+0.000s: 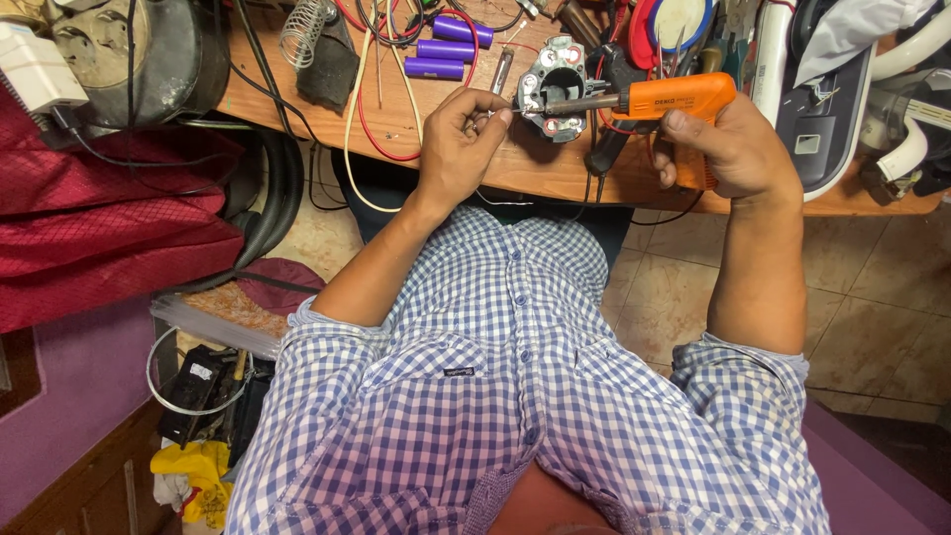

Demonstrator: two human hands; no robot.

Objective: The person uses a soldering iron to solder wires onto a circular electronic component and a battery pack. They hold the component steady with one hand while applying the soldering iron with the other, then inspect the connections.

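Right hand [728,149] grip on soldering gun [654,99], seemingly

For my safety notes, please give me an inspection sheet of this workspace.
Surface: wooden bench, crowded.
Job's things: orange soldering gun, tip at a round metal part.
Clutter: three purple cells, coiled stand.
Grippers: right hand grips the gun; left hand pinches something thin by the tip.
Cables: red and cream wires, loose.
Surroundings: tiled floor, red cloth.
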